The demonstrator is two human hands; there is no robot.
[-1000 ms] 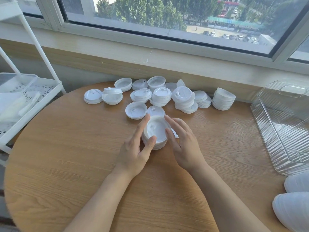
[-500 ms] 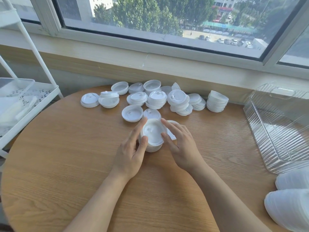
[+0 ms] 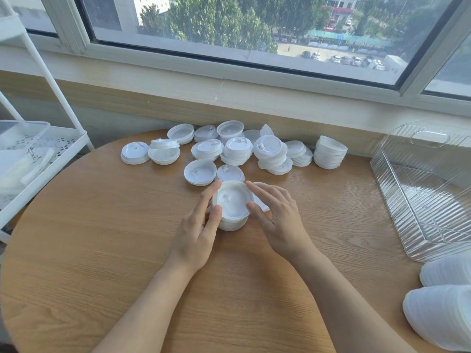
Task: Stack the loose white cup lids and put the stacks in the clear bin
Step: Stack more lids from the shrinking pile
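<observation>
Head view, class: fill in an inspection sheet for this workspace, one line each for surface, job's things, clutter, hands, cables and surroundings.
Surface: round wooden table, light grain.
Job's things: stack of white lids between both hands; loose lids and short stacks along the far edge; clear bin at right, no lids seen inside.
Clutter: white stacked items at the near right edge, kind unclear.
Hands: left hand curls round the stack's left side; right hand has its fingers at the right rim.
Cables: nothing seen.
Surroundings: window behind; white rack at left.
</observation>
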